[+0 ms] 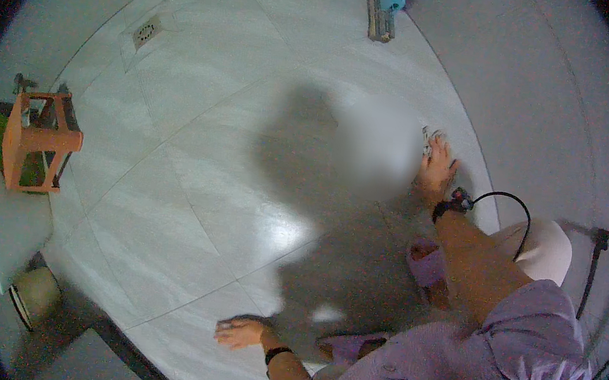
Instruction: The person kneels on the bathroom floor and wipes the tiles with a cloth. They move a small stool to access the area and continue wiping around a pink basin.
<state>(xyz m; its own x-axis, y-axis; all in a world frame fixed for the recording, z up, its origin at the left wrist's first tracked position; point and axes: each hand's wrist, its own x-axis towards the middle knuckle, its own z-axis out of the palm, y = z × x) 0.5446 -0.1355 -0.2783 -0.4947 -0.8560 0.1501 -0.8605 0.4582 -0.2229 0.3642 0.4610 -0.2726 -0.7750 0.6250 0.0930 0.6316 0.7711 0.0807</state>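
My right hand [437, 168] reaches down near the pale tiled floor's right edge. Its fingers are over a small black-and-white patterned thing [428, 140], too blurred to name; whether they grip it is unclear. At the lower left, my left hand [238, 332] is held out over the floor [189, 178], with nothing seen in it. Its fingers are stretched and slightly apart. A dark strap with a small device and a black cable [519, 210] is on my right wrist. My feet wear purple slippers [424, 261].
A square floor drain [145, 33] is set in the tiles at upper left. An orange-pink stool-like frame [45, 138] stands at the left. A long grey tool head with light-blue parts [378, 17] lies at the top. Pale walls [514, 101] bound the right side.
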